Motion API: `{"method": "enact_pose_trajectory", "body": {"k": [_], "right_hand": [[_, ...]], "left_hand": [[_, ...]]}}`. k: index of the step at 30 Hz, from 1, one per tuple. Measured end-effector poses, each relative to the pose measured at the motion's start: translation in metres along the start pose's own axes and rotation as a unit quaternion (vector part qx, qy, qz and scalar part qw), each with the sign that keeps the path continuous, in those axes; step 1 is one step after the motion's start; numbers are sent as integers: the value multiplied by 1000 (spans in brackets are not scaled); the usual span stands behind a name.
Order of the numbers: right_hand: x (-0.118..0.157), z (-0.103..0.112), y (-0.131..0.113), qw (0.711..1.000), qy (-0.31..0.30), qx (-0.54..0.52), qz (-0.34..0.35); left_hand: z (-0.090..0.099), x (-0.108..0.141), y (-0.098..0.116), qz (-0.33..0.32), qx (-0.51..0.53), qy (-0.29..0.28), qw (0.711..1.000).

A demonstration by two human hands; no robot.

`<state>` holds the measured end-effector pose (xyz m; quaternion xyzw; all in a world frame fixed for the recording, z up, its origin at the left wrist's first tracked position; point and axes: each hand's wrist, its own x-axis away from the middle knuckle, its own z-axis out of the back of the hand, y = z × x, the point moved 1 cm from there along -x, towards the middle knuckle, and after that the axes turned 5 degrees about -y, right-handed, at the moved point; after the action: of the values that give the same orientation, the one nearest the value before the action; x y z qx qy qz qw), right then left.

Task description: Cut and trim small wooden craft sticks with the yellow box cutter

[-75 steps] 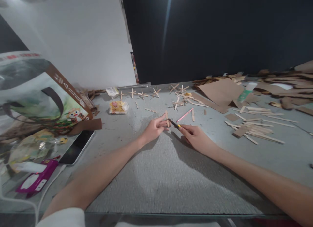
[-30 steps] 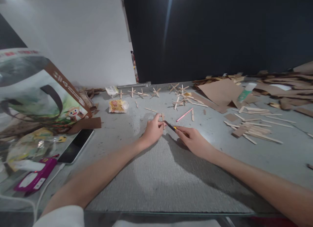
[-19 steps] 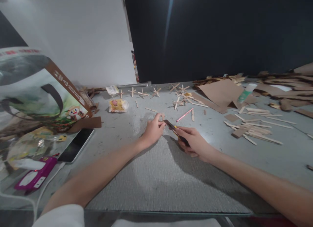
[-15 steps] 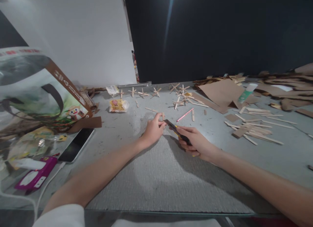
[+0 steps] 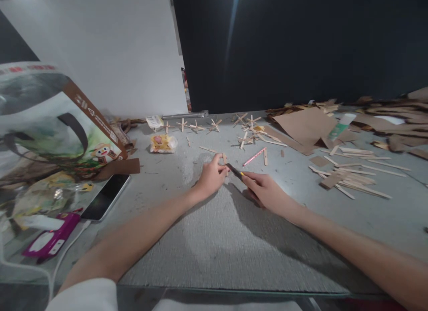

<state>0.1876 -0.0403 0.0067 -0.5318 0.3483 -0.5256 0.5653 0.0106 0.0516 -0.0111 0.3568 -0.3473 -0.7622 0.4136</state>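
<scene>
My left hand (image 5: 211, 176) is closed in a pinch around a short wooden craft stick (image 5: 224, 159), which pokes up between thumb and forefinger. In my right hand (image 5: 262, 188) is a utility knife (image 5: 235, 170), black with a bit of yellow; its dark blade end points left and reaches the stick by my left fingertips. Whether the blade touches the wood I cannot tell. Just beyond the hands lie a pink patterned pen-like stick (image 5: 254, 156) and a cut piece of craft stick (image 5: 265, 157). My right fingers hide most of the knife's handle.
Several star-shaped stick pieces (image 5: 214, 125) stand along the back, near a yellow snack packet (image 5: 162, 144). Loose craft sticks (image 5: 357, 181), brown cardboard (image 5: 306, 128) and a green-white glue tube (image 5: 341, 126) are on the right. A phone (image 5: 106, 197), purple device (image 5: 53, 235) and large bag (image 5: 63, 123) are left.
My right hand has turned over the knife, so more of its handle is now covered and the blade lies slightly flatter. My left hand stays almost in place with the stick.
</scene>
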Motion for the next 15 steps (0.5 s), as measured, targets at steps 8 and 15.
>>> {"method": "enact_pose_trajectory", "body": {"k": [8,15], "right_hand": [[-4,5,4,1000,-25,-4,11],[-2,14,-2,961,-88,-238,-106]], "left_hand": [[1,-2,0,19,53,-6,998],[2,-5,-3,33,115,-6,993]]}}
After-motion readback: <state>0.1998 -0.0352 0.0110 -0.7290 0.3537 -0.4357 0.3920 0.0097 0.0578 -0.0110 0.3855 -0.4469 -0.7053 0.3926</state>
